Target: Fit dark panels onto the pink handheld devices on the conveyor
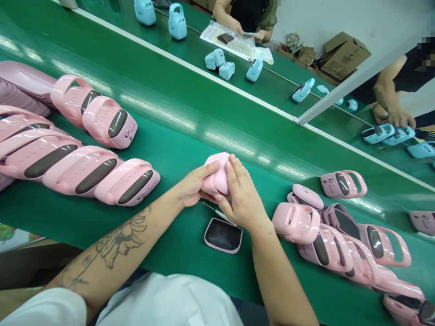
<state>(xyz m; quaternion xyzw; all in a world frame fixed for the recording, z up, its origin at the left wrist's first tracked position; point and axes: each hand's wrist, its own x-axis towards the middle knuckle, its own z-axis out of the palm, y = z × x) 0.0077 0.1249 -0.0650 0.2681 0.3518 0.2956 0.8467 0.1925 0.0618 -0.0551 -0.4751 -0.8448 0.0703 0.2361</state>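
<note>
Between my two hands is a pink rounded plastic housing (220,175), raised a little over the green work surface. My left hand (195,183) grips its left side, thumb lying along the upper face. The fingers of my right hand (243,192) press along its right side, with the thumb low near the front. Just below my hands lies a thin white-handled tool (222,214) with a slim metal tip, its far end partly behind my right hand. Nearer to me is a pink-rimmed panel (223,235) with a dark, shiny inner face.
Rows of pink handled housings (112,176) stand at the left beside stacked pink shells (23,86). More pink housings (335,249) and loose covers lie at the right. Past a white rail (190,63) are blue units (177,22) and co-workers' hands (396,115).
</note>
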